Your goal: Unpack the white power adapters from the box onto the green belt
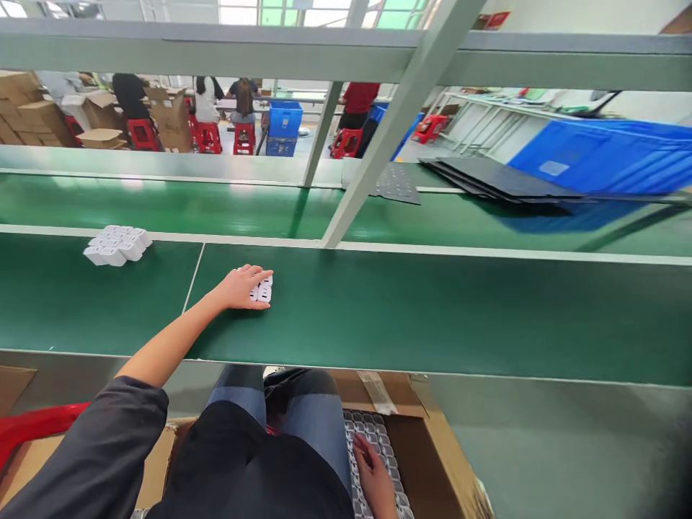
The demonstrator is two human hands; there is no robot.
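Observation:
On the green conveyor belt, my left hand reaches forward with thumb and fingers closed around a small cluster of white blocks. Their upper faces carry dark slots, like charger housings; part of the cluster is hidden under the palm. A larger group of similar white blocks stands packed together on the belt to the left, apart from my hand. Down by my right thigh, my right hand is over rows of clear-and-white pieces inside a cardboard box. Its fingers are loosely apart, with nothing visible in them.
A slanting metal post rises from the rail behind the belt. Black sheets lie stacked on the farther green surface, beside a blue bin. Several people sit on red stools in the background. A red stool is at lower left.

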